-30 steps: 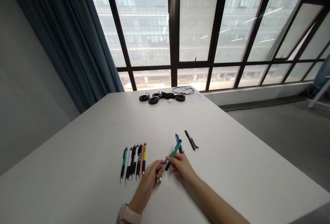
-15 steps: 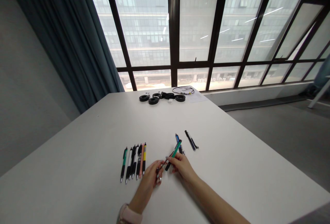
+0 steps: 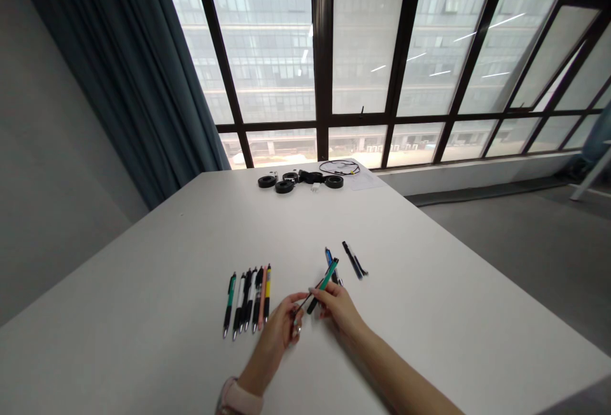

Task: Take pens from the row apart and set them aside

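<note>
My right hand [image 3: 341,310] is closed on a green pen [image 3: 329,275] with a black lower part, held at a slant above the table. My left hand [image 3: 285,324] pinches the lower end of a slim dark stick [image 3: 304,302], whose kind I cannot make out; its upper end reaches the right fingertips. Left of my hands lies a row of several pens [image 3: 251,297], side by side, in green, white, black, pink and yellow. Just beyond my right hand are a blue pen [image 3: 328,256] and others, partly hidden. Farther right, dark pens [image 3: 353,260] lie close together.
The white table [image 3: 191,237] stretches toward the windows. Several black rolls [image 3: 284,186] stand at its far end, with a coiled black cable [image 3: 340,167] and paper [image 3: 367,179] beside them. A blue curtain [image 3: 124,71] hangs at the left.
Both hands stay almost in place. The green pen and the slim dark stick have shifted very slightly, and the left fingers have moved a little. The pens on the table have not moved.
</note>
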